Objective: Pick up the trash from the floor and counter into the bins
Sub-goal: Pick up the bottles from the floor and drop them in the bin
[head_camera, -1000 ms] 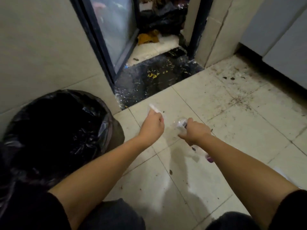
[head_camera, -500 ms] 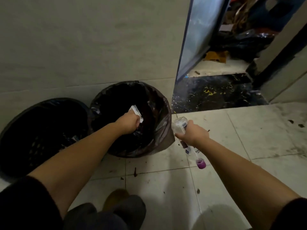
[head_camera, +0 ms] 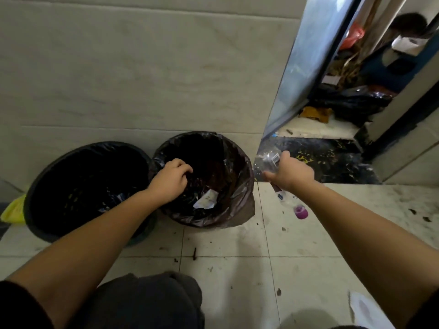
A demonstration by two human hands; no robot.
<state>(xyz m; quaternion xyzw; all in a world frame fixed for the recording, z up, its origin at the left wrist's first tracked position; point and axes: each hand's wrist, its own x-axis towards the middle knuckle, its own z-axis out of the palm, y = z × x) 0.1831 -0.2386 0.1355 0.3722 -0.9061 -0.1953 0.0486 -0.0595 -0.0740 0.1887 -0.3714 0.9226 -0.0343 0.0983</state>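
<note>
Two bins stand against the wall: the right bin [head_camera: 240,162], lined with a dark bag, and the left bin [head_camera: 42,176] touching it. The left hand [head_camera: 169,182] hangs over the mouth of the right bin with fingers curled loosely and nothing visible in them; the grip reads as released. Below and just beyond that hand, a white paper scrap [head_camera: 206,200] lies inside the bag. The right hand [head_camera: 290,173] is clenched around a clear plastic bottle [head_camera: 272,160], which it holds just outside the rim of the right bin, over the tiled floor [head_camera: 237,269]; the purple cap [head_camera: 300,212] end hangs below the fist. The step in hand appears to be deposit: paper done, bottle pending. The next move likely calls for carrying the bottle sideways past the rim, toward the empty hand, then opening the fist over the bag. Another white scrap [head_camera: 363,307] remains on the floor under the right forearm.
</note>
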